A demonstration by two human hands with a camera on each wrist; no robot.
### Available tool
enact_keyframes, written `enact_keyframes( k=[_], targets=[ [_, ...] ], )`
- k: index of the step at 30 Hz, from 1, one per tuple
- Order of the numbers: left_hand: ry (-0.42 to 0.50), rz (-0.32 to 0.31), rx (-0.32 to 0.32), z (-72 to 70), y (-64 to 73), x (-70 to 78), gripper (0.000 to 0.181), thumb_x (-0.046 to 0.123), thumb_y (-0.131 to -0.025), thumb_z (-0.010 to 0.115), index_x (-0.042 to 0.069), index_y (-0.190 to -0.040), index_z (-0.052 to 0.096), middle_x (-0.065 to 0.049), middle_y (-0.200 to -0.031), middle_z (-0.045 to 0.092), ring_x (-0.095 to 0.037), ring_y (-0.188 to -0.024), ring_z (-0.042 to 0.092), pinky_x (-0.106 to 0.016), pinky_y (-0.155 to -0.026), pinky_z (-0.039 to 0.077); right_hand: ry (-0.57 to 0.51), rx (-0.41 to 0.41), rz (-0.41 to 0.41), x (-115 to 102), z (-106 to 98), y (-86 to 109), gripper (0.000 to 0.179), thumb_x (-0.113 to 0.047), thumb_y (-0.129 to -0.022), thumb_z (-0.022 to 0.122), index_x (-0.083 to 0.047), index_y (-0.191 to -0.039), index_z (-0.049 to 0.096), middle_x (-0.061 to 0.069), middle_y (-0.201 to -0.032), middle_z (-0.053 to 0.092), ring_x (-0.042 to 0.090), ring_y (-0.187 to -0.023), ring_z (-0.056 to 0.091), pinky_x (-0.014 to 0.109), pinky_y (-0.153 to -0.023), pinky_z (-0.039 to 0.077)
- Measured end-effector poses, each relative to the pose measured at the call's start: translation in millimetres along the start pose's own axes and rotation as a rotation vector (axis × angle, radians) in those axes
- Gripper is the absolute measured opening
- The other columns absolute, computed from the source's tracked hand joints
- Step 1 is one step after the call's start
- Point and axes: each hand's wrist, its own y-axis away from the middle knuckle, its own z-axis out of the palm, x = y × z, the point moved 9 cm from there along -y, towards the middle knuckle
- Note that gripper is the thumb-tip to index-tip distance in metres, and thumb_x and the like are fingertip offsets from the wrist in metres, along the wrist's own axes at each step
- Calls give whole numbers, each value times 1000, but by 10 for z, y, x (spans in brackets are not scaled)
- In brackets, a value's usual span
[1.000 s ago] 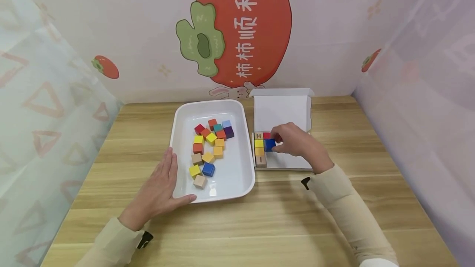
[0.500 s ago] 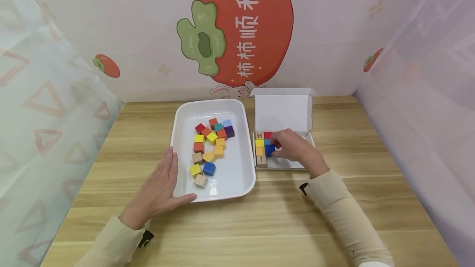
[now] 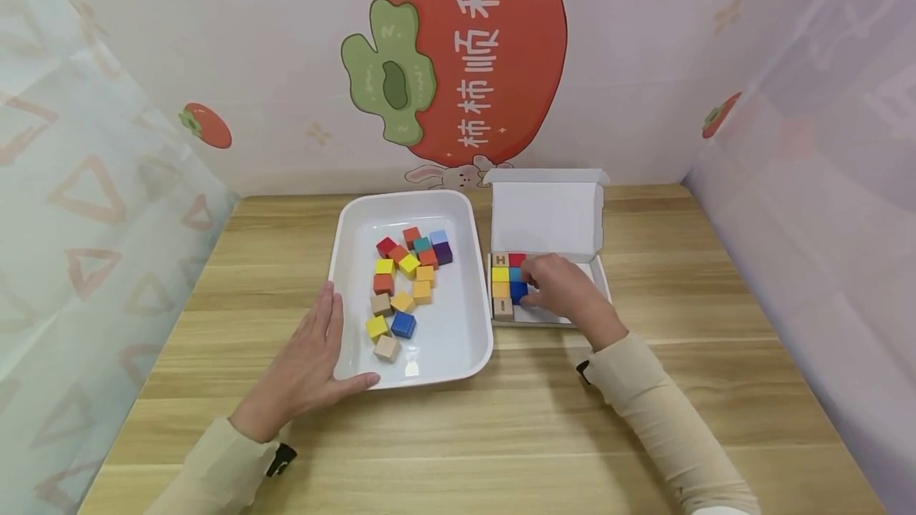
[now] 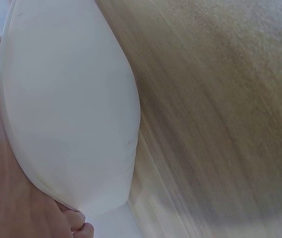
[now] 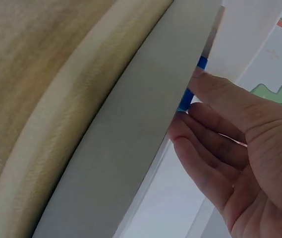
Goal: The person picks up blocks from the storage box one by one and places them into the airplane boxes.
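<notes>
My right hand [image 3: 565,283] is inside the shallow white box [image 3: 554,316], pinching a dark blue cube [image 3: 518,293] between thumb and fingers. In the right wrist view the box wall hides most of this blue cube [image 5: 186,100]. Around it sit a wooden cube marked H [image 3: 500,260], a red cube [image 3: 517,260], a yellow cube [image 3: 500,275], a lighter blue cube [image 3: 515,274], an orange cube [image 3: 500,290] and another wooden cube [image 3: 503,308]. My left hand [image 3: 304,360] rests with straight fingers against the left rim of the white tray [image 3: 475,356], thumb on its front rim.
Inside the tray lie several loose cubes, among them a blue cube [image 3: 404,325], a purple cube [image 3: 443,253] and a pale wooden cube [image 3: 386,349]. The box's raised lid [image 3: 547,217] stands behind it, near the printed backdrop [image 3: 630,102]. Everything stands on a wooden table [image 3: 458,451].
My right hand has moved the dark blue cube slightly toward the front of the box, uncovering the lighter blue cube behind it. My left hand stays in place on the tray.
</notes>
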Motion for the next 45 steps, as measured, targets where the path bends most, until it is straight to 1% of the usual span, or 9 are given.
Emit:
enact_keyframes(
  k=[3, 8, 15, 21, 26, 32, 35, 40, 45],
  targets=[
    [1, 0, -5, 17, -1, -6, 131, 83, -84, 59, -6, -167, 11, -23, -178, -1, -46, -164, 9, -62, -128, 27, 4, 6, 11, 2, -14, 2, 24, -17, -83, 92, -6, -96, 75, 5, -91, 74, 17, -78, 60, 31, -74, 58],
    [10, 4, -9, 34, -6, -7, 131, 83, -84, 60, -6, -166, 10, -24, -178, -2, -46, -164, 10, -63, -128, 27, -10, 20, 34, -49, -141, 11, 32, -20, -85, 91, -4, -108, 78, 10, -101, 77, 21, -86, 65, 38, -85, 64],
    [7, -2, -12, 49, 2, -15, 132, 85, -83, 59, -5, -167, 9, -21, -178, -3, -45, -165, 8, -62, -128, 27, -99, 48, -53, -314, -331, -24, 37, -18, -87, 89, -2, -117, 76, 14, -109, 78, 30, -98, 72, 40, -89, 65],
    [7, 5, -10, 37, -5, -7, 132, 84, -83, 60, -5, -167, 8, -21, -178, -5, -44, -165, 7, -62, -128, 27, -129, 41, -115, -647, -401, -65, 38, -16, -87, 88, -2, -120, 76, 14, -112, 78, 27, -100, 72, 38, -90, 65],
    [-1, 11, 1, 15, -20, -17, 132, 84, -83, 60, -5, -167, 9, -22, -178, -3, -44, -165, 8, -62, -127, 28, -139, -25, -147, -970, -278, -126, 45, -20, -88, 88, -5, -128, 74, 13, -120, 78, 26, -107, 74, 36, -92, 65],
    [0, 6, -12, 19, -43, -25, 132, 83, -84, 60, -6, -167, 10, -23, -178, -3, -45, -165, 9, -62, -128, 26, -176, -110, -196, -1282, -5, -228, 46, -21, -90, 86, -6, -132, 73, 13, -128, 76, 29, -117, 74, 39, -97, 64],
    [-2, 2, -19, 33, -41, -32, 132, 84, -83, 59, -6, -167, 10, -23, -178, -3, -45, -165, 8, -61, -129, 26, -195, -134, -199, -1386, 138, -283, 46, -21, -90, 86, -5, -132, 73, 13, -126, 77, 28, -115, 73, 39, -98, 63],
    [-1, 5, -9, 33, -30, -26, 131, 84, -84, 59, -6, -166, 12, -24, -178, 0, -45, -165, 9, -61, -128, 27, -203, -143, -186, -1498, 338, -361, 41, -23, -91, 86, -8, -128, 75, 8, -122, 79, 22, -106, 73, 31, -94, 63],
    [-4, 9, 1, 11, -8, -19, 130, 84, -84, 58, -6, -166, 12, -22, -178, 1, -44, -165, 8, -60, -128, 27, -175, -159, -159, -1574, 486, -418, 40, -26, -91, 86, -12, -127, 77, 3, -118, 80, 15, -98, 71, 26, -92, 62]
  ],
)
